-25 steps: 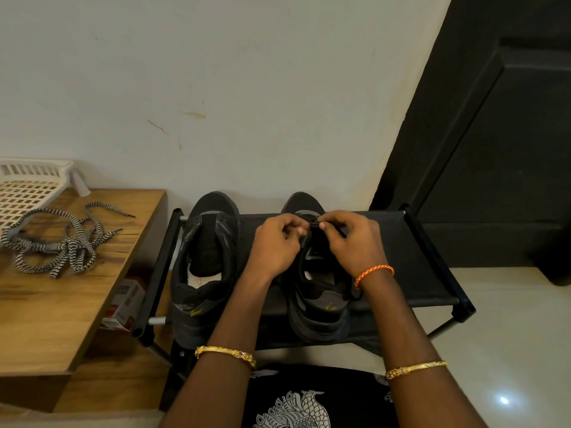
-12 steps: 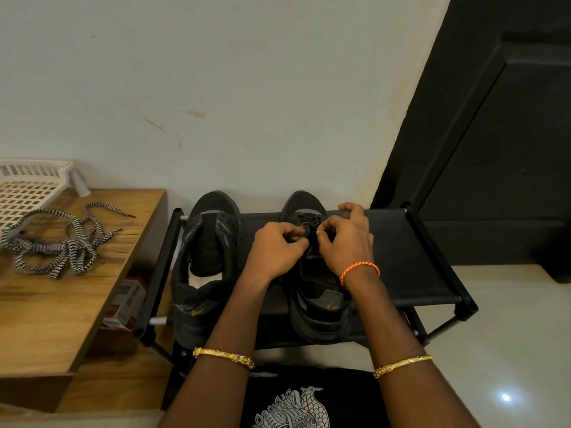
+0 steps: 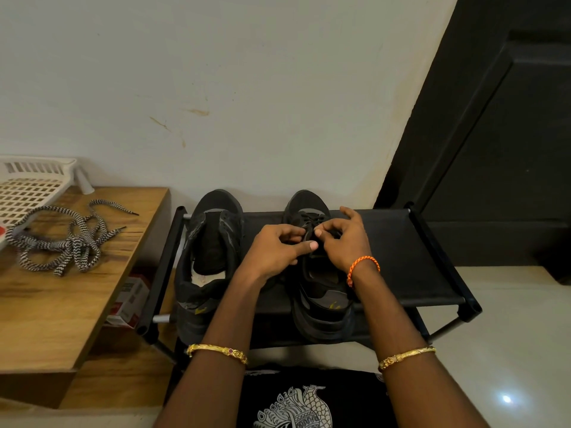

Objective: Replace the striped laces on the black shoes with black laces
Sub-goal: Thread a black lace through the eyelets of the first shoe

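Both hands work over the right shoe on the black rack. The left hand and right hand curl their fingers, pinching the black lace near the toe. The left shoe stands unlaced beside it. Striped laces lie tangled on the wooden surface.

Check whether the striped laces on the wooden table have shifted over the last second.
No. The striped laces lie in the same tangle on the wooden table, just as close to the white basket as before.
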Demonstrator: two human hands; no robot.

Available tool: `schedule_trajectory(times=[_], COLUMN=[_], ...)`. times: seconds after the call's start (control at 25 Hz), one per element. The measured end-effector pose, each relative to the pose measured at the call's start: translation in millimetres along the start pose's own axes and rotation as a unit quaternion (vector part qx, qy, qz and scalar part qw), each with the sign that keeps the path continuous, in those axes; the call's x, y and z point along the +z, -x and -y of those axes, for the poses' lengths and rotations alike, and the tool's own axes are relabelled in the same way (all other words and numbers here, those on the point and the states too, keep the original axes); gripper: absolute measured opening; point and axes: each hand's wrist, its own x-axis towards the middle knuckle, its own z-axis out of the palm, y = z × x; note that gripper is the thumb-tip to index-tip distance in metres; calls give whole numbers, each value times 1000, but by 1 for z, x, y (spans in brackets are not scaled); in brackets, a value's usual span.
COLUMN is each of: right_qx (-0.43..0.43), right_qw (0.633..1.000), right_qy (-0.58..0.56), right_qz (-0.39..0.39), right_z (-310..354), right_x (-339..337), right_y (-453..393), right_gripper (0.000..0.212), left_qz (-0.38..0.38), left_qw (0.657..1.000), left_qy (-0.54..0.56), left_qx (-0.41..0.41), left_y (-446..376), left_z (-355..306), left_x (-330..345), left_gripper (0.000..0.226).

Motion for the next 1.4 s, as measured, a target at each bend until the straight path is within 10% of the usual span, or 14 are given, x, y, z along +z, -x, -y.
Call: schedule_trajectory(times=[0.68,0.96,1.24,1.4], right_qx=[39,91,57,51], right_qw=[998,989,994,996], right_qy=[55,86,29,20], right_qz=[-6,-84,-87,-73], right_z=[-7,-10,-10,-11], right_x=[-10,-14,-10,-11], right_y=[5,14,16,15], right_gripper=[42,37,20,18], left_qz=[-204,-483,-249,-199], left_qw=[977,852,905,912], left_qy=[-64,162,-297,-333], left_qx=[10,125,173,136], left_y=[-9,6,7,1], left_z=[4,-13,-4,4], left_x=[7,-7,12,21], left_gripper=[21,7,21,17])
